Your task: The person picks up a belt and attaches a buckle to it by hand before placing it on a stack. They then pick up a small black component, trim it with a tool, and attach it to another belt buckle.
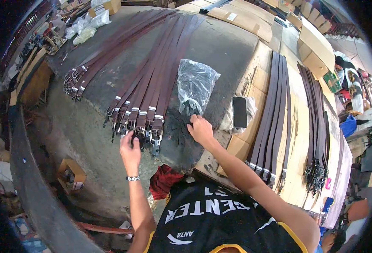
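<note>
Dark brown leather belts [154,88] lie fanned side by side, their metal buckles [141,122] towards me. Small black pieces hang at several buckle ends. At the near edge of these buckles, my left hand [130,152] has thumb and fingers curled round a small black piece, partly hidden. My right hand [201,130] is closed, fingertips down by loose small black pieces [185,130] on the dark surface. What those fingers hold, if anything, is hidden. Just beyond them lies a clear plastic bag [197,82], with more dark pieces at its mouth.
Another belt bundle [110,52] lies at the far left. To the right, more belts [272,114] and a further bundle [314,126] rest on cardboard. A phone [239,112] sits on a plastic packet. A red cloth [165,181] is near my body; a small carton [71,174] stands lower left.
</note>
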`<action>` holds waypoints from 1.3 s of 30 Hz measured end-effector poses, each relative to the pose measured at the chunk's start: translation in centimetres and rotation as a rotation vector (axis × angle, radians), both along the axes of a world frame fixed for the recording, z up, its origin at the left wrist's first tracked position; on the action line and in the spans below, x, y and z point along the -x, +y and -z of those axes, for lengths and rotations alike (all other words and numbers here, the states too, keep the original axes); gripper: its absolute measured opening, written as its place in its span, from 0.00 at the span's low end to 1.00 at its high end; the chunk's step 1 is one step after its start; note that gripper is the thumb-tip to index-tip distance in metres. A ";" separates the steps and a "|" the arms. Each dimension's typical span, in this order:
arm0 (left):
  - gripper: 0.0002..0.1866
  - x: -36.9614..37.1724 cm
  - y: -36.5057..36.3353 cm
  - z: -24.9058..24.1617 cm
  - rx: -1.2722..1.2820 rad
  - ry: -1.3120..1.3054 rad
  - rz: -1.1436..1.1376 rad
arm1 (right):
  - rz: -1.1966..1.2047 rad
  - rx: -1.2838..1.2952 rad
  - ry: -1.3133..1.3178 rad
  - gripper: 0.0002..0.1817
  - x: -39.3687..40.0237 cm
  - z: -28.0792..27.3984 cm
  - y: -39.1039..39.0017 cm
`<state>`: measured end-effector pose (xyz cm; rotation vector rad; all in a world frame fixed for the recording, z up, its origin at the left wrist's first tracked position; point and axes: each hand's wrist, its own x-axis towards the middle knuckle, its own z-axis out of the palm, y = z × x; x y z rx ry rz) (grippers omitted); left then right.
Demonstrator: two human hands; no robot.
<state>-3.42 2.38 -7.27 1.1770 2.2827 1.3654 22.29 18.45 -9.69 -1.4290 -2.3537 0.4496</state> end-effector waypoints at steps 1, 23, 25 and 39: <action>0.16 -1.0 -0.3 -0.1 -0.013 -0.055 0.012 | 0.000 0.006 -0.009 0.13 0.2 0.3 0.4; 0.29 -11.5 7.4 1.7 0.093 0.440 0.314 | 0.207 0.570 0.880 0.06 -1.7 -1.3 3.2; 0.28 -11.2 7.6 1.5 0.061 0.400 0.301 | 0.189 0.630 0.938 0.07 -1.9 -2.4 2.9; 0.19 -11.9 9.1 0.1 -0.046 -0.324 0.369 | 0.092 1.368 1.382 0.11 -3.7 -0.2 0.0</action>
